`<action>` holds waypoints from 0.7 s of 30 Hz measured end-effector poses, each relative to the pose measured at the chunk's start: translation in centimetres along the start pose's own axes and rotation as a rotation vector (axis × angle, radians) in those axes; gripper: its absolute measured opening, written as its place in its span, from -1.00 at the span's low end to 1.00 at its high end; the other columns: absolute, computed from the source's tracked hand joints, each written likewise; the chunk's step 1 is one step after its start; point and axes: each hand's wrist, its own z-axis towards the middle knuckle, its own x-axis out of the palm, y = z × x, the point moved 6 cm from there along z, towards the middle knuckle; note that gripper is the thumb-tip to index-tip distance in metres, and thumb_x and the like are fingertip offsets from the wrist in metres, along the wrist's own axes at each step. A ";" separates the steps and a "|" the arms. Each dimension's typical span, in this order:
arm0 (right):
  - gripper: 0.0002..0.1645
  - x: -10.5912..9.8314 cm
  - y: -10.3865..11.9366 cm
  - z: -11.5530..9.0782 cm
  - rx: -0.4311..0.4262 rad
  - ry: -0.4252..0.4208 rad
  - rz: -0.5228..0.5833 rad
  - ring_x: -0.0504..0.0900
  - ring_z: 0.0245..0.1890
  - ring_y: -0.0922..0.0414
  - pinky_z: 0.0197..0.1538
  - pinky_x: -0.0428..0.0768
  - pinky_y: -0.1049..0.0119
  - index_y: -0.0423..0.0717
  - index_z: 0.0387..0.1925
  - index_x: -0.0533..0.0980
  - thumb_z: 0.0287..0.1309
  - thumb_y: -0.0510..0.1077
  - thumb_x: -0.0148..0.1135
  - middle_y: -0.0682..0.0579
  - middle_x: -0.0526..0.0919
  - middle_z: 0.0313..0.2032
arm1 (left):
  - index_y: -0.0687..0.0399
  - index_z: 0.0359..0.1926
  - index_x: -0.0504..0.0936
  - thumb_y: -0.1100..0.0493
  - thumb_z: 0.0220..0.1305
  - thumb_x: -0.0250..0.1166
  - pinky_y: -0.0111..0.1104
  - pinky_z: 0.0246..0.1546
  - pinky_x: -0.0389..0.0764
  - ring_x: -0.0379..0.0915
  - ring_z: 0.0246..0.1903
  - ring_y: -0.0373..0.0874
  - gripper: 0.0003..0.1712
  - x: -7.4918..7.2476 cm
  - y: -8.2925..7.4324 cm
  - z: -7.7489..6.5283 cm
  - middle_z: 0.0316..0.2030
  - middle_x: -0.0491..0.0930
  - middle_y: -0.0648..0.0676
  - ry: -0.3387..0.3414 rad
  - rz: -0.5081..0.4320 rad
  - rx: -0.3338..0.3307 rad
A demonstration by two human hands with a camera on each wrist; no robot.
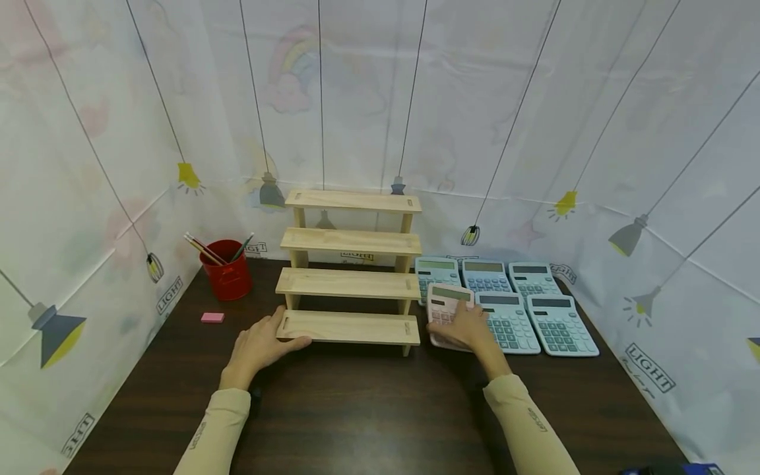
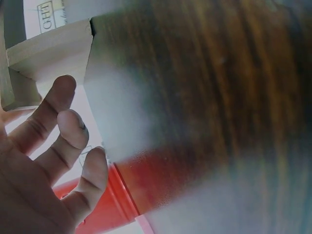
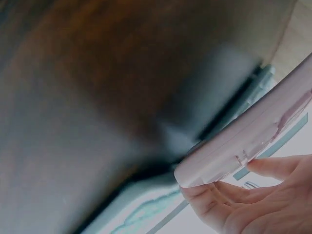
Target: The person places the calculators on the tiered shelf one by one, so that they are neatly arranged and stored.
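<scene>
A pale wooden step stand (image 1: 347, 284) with several tiers stands near the back wall. At the left end of its lowest board is my left hand (image 1: 258, 346), thumb along the front edge and index finger at the end; the left wrist view shows the other fingers (image 2: 73, 129) bent beside the stand. My right hand (image 1: 469, 324) grips a pink calculator (image 1: 442, 310) by its sides, just right of the stand. In the right wrist view the pink calculator (image 3: 234, 136) is tilted, and its lower edge overlaps the blue-green ones behind it.
Several light blue and green calculators (image 1: 505, 323) lie in two rows at the back right. A red bucket (image 1: 228, 280) with pencils stands at the back left, a pink eraser (image 1: 212, 318) before it. Printed cloth walls (image 1: 356, 99) border the dark table (image 1: 356, 415).
</scene>
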 end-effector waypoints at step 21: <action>0.26 -12.6 6.1 1.3 -0.183 -0.161 0.057 0.32 -0.01 -0.29 -0.14 0.45 -0.15 -0.29 0.44 0.10 0.03 0.52 0.19 -0.48 0.29 0.07 | 0.20 0.57 0.03 -0.63 0.02 0.24 0.26 0.28 0.38 0.33 0.36 0.34 0.39 0.0 0.0 0.0 0.42 0.31 0.39 0.042 -0.119 0.000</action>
